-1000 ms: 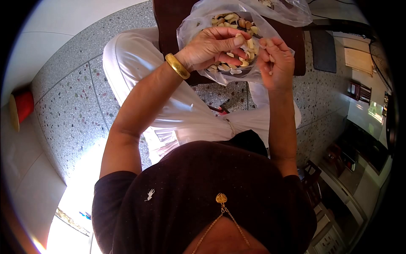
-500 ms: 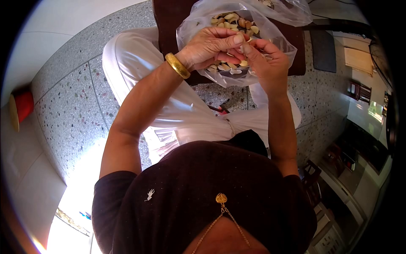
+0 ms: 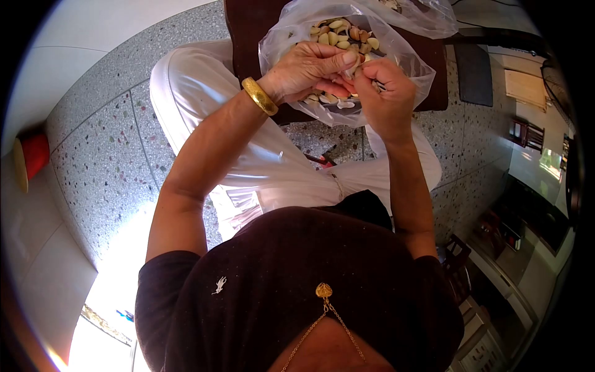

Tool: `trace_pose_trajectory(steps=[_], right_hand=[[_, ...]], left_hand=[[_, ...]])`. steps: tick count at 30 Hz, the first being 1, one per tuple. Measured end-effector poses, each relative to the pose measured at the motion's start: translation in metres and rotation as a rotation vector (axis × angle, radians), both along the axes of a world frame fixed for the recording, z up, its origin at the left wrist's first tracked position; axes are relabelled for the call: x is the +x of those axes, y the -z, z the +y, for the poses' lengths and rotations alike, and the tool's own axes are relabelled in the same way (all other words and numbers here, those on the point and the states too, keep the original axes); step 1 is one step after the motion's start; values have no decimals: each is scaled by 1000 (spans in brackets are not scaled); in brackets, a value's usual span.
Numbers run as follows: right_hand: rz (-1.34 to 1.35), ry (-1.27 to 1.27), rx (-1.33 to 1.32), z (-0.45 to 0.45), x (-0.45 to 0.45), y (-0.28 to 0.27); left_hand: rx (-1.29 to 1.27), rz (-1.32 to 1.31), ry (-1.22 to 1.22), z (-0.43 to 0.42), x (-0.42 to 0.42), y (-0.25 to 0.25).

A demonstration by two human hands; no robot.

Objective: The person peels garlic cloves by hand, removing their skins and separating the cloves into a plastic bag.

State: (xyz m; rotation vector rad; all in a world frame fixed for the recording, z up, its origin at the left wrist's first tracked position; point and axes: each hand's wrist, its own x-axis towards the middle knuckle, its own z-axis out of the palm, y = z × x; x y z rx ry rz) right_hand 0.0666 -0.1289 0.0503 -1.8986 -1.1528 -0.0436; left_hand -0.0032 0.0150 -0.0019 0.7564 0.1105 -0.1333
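Observation:
Over an open clear plastic bag of garlic, my hands meet at the fingertips. My left hand, with a gold bangle at the wrist, pinches a pale garlic clove between thumb and fingers. From the other side, my right hand has its thumb and curled fingers closed on the papery skin of that clove. Fingers cover most of the clove. Behind and beneath the hands lie several loose garlic cloves in the bag, some whitish, some in brown skin.
The bag rests on a dark brown stool or low table. A second clear bag lies at its back right. Something with red handles is on the speckled floor between my legs. A red round object stands far left.
My right hand has drawn slightly down and toward me, its fingers curling in more. The left hand stays nearly in place, still pinching the clove.

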Motion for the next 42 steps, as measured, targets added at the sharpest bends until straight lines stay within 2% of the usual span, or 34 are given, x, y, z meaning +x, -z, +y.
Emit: trace_pose_trajectory(steps=[6,12,15,19,21,25,33,36,42], right_hand=[[425,69,13,-6,1,-1],[656,115,22,-7,1,-3],[640,98,82,-6,3,1],[922,63,73,-7,3,-10],[1019,57,89,-7,5,-11],[1065,14,111,-11,12,-8],[1194,-51,256,-10,13,-6],[1063,2,175,-5,7,-7],[1044,-62,161,-8,10,-7]], left_hand=[[41,8,40,0,-1,-6],[48,-50,52,1,0,-2],[154,-93,37,0,0,-5],[248,-145,8,0,1,-4],[197,-139,-4,0,1,-2],[61,-164,-36,-1,1,-4],[39,-195,-35,1,3,2],[73,-194,-38,1,3,1],[32,-213,-23,0,1,-1]])
